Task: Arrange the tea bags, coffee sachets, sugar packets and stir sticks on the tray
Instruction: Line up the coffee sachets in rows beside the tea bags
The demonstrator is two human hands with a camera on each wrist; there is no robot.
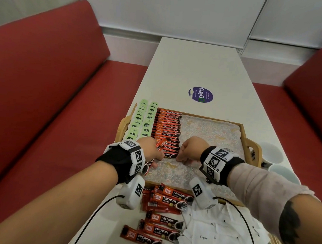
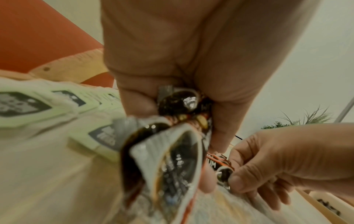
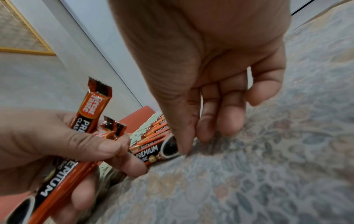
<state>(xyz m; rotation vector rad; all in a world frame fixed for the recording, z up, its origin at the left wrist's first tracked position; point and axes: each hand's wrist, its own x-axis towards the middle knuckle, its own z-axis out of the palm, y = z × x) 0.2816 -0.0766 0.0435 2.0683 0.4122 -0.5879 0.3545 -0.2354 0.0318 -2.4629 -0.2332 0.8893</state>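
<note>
Left hand [image 1: 150,147]: fingers curl round a few Great Taste coffee sachets [image 3: 90,116] above the wooden tray [image 1: 250,145]
Right hand [image 1: 189,148]: fingertips [image 3: 184,145] press the nearest sachet [image 3: 157,153] of the tray's coffee row [image 1: 168,130]
Tea bags [image 1: 143,120]: two rows at the tray's left

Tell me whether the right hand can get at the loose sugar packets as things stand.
Probably yes. The right hand holds nothing, its fingertips only touching a sachet on the tray, and the sugar packets lie uncovered on the table just beneath its forearm.
</note>
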